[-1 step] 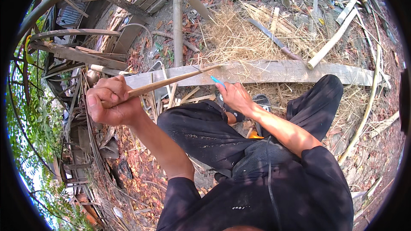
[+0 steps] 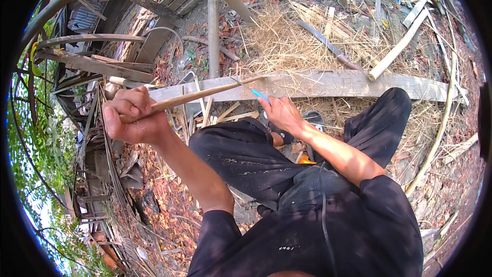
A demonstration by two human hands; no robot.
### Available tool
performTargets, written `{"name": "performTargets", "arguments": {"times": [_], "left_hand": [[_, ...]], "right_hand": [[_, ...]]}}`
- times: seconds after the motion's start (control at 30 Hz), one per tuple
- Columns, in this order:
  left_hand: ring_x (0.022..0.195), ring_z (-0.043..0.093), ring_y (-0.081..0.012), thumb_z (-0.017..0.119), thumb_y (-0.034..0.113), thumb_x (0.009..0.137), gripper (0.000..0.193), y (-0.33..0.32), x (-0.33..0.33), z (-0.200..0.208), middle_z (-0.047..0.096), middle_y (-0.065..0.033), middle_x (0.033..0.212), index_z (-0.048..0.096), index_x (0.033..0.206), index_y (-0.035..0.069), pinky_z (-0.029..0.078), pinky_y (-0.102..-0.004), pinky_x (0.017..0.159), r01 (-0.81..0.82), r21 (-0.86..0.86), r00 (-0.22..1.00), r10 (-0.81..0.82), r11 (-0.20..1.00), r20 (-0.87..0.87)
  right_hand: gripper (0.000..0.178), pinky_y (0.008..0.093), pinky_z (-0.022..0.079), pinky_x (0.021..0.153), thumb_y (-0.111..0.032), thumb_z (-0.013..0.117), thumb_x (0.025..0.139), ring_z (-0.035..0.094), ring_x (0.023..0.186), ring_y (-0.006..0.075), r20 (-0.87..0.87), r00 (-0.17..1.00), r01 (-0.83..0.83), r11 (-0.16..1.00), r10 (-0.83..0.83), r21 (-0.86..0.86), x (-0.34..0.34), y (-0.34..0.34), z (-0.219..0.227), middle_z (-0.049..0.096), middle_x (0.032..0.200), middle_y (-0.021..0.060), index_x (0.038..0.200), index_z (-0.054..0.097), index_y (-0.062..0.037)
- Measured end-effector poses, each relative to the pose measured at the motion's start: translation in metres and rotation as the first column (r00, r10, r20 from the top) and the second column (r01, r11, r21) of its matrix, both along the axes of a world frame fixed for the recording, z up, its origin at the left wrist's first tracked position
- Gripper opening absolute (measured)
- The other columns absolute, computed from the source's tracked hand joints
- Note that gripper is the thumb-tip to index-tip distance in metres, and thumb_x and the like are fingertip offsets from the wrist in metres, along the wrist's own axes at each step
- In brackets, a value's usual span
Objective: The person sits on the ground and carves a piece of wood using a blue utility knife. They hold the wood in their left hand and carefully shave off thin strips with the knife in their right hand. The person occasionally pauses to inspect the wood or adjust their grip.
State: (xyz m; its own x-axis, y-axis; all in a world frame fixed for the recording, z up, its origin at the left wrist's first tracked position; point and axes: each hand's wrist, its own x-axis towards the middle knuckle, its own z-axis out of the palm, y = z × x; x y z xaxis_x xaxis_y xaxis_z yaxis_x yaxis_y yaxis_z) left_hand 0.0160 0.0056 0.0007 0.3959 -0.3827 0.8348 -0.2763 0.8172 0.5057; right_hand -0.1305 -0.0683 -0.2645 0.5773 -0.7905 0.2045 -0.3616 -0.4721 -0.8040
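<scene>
Near a plank (image 2: 318, 85), hands (image 2: 134, 116) hold a stick (image 2: 200, 95) left, a blue-handled tool (image 2: 260, 94) right.

Stick's (image 2: 200, 94) a warm tan-brown, handle's (image 2: 260, 95) bright blue. Plank (image 2: 333, 84) is weathered grey, straw (image 2: 271, 36) golden. Shirt's (image 2: 302, 225) black with a bit of white print (image 2: 290, 249), pants (image 2: 230, 146) black with pale speckles (image 2: 233, 163). Pole's (image 2: 400, 46) creamy, foliage (image 2: 41, 159) green, fallen leaves (image 2: 164, 210) rusty brown.
</scene>
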Motion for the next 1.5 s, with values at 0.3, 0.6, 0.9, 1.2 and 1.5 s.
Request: {"name": "performTargets", "arguments": {"times": [0.3, 0.6, 0.9, 1.2, 1.5], "left_hand": [[0.044, 0.026, -0.0098, 0.043, 0.032, 0.086, 0.035, -0.01, 0.001, 0.004, 0.032, -0.0016, 0.049, 0.033, 0.058, 0.013, 0.025, -0.0253, 0.046, -0.107, 0.102, 0.994, 0.103, 0.989, 0.046], [0.04, 0.023, -0.0098, 0.042, 0.031, 0.085, 0.035, -0.024, -0.002, 0.007, 0.032, -0.0038, 0.047, 0.032, 0.058, 0.011, 0.024, -0.0247, 0.04, 0.005, 0.05, 0.993, -0.011, 0.999, 0.113], [0.042, 0.028, -0.0074, 0.043, 0.032, 0.085, 0.034, -0.003, 0.036, 0.006, 0.034, -0.0004, 0.047, 0.031, 0.058, 0.015, 0.037, -0.022, 0.049, -0.141, 0.027, 0.989, 0.142, 0.99, -0.049], [0.044, 0.026, -0.0085, 0.044, 0.034, 0.086, 0.036, -0.009, 0.031, 0.007, 0.031, -0.0001, 0.048, 0.03, 0.059, 0.015, 0.035, -0.0237, 0.048, -0.266, 0.069, 0.953, 0.272, 0.962, -0.129], [0.044, 0.032, -0.0092, 0.044, 0.035, 0.086, 0.035, -0.026, 0.011, 0.011, 0.036, -0.0018, 0.049, 0.034, 0.06, 0.014, 0.037, -0.0254, 0.047, -0.281, 0.076, 0.958, 0.284, 0.957, -0.039]], "right_hand": [[0.056, 0.0496, 0.045, 0.058, -0.04, 0.041, 0.096, 0.057, 0.059, 0.0457, 0.111, 0.994, -0.016, 0.993, 0.002, 0.121, -0.016, 0.008, 0.081, 0.054, 0.058, 0.0281, 0.069, 0.06, 0.005], [0.059, 0.0496, 0.049, 0.061, -0.043, 0.04, 0.096, 0.059, 0.064, 0.0464, 0.026, 1.0, -0.009, 0.988, 0.005, 0.152, 0.016, -0.02, 0.024, 0.055, 0.06, 0.0306, 0.07, 0.061, 0.0059], [0.067, 0.0501, 0.05, 0.076, -0.048, 0.032, 0.097, 0.06, 0.085, 0.0488, -0.229, 0.969, -0.005, 0.941, 0.088, 0.339, -0.009, -0.04, -0.029, 0.06, 0.087, 0.0362, 0.088, 0.064, 0.0094], [0.076, 0.0477, 0.048, 0.066, -0.052, 0.03, 0.097, 0.061, 0.063, 0.0416, -0.077, 0.989, -0.031, 0.682, 0.128, 0.731, -0.002, -0.04, -0.003, 0.059, 0.06, 0.0263, 0.062, 0.057, 0.0097], [0.07, 0.0502, 0.05, 0.076, -0.049, 0.034, 0.096, 0.062, 0.079, 0.0475, -0.137, 0.991, 0.054, 0.941, -0.008, 0.335, 0.039, -0.049, -0.014, 0.06, 0.072, 0.0329, 0.074, 0.064, 0.0096]]}}
